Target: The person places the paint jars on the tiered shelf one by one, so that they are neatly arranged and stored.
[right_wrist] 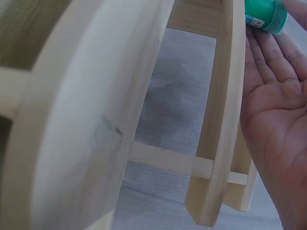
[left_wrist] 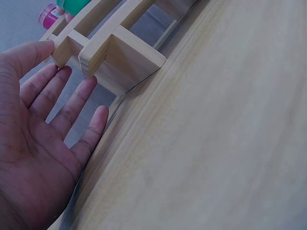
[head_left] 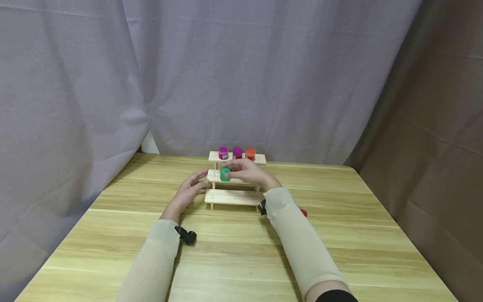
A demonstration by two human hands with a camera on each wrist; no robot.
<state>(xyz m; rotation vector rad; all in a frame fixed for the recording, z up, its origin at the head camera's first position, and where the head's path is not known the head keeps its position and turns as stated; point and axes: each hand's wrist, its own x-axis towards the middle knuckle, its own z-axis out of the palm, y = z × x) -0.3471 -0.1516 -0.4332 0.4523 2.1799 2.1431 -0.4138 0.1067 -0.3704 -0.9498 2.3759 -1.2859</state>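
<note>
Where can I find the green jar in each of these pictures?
Head: the green jar is slightly left of and below centre, pinched by the right hand.
Left wrist: the green jar is at the top edge, left of centre, partly cut off.
Right wrist: the green jar is at top right, partly cut off.
Shared landmark: the wooden stand.
</note>
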